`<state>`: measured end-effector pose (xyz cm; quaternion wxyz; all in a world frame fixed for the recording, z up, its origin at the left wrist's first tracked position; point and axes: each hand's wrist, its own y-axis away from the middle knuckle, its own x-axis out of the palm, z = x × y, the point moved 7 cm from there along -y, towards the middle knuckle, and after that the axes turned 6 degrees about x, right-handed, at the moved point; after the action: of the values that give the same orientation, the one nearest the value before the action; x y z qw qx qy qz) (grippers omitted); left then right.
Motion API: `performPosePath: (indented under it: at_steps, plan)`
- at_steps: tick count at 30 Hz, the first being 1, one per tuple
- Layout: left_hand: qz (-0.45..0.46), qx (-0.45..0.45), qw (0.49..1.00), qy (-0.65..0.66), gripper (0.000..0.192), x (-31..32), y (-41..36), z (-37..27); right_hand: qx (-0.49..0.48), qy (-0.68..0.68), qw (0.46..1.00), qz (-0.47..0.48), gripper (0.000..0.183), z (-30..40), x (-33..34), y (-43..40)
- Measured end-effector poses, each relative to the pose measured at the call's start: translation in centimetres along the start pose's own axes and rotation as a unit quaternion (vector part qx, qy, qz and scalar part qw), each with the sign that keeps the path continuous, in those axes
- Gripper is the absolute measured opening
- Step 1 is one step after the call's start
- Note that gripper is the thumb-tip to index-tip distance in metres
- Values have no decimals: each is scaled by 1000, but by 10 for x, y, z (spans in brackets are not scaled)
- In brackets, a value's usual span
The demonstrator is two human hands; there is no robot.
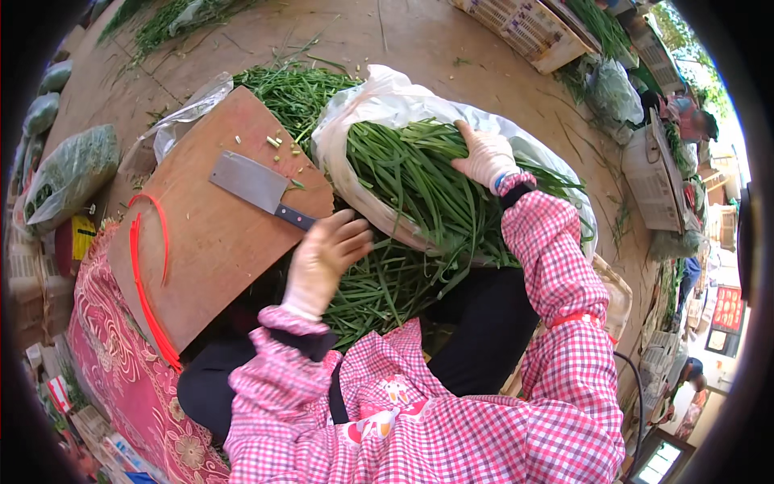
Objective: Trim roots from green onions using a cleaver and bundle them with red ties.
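Note:
My right hand [488, 156], in a pale glove, rests on long green leafy stalks [417, 175], probably garlic chives, in an open white plastic bag [387, 91]. Its thumb and forefinger are spread; the other fingertips are hidden. My left hand [329, 254], also gloved and slightly blurred, hovers by the bag's near edge with its fingers bent and nothing visible in them. Close to it is the black handle of a cleaver [251, 181], which lies flat on a brown wooden board [211, 254]. I cannot tell whether hand and handle touch. Loose greens [387, 284] lie below the bag.
Red ties [142, 290] and cut stalk ends [274, 142] lie on the board. More greens [290, 85] are heaped behind it. A filled plastic bag [75, 172] stands at left, crates [526, 30] at upper right. A patterned red cloth [121, 345] lies left of my knee.

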<state>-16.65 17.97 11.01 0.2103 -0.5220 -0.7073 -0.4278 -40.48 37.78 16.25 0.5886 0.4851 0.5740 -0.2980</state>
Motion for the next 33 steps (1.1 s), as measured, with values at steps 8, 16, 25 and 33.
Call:
performPosePath:
  at_steps: [8,16,25,33]
  plan:
    - [59,57,986,147,59,62,-65,90,-124,-68,982,-127,58,50,-15,95]
    - [-53,51,959,275,32,26,-59,101,-269,-129,954,-38,59,86,-7,151]
    - [-129,23,944,303,21,22,-49,115,-115,-207,959,-158,32,42,-45,42]
    - [-81,7,953,293,30,7,-52,120,-13,6,999,42,59,55,12,-11]
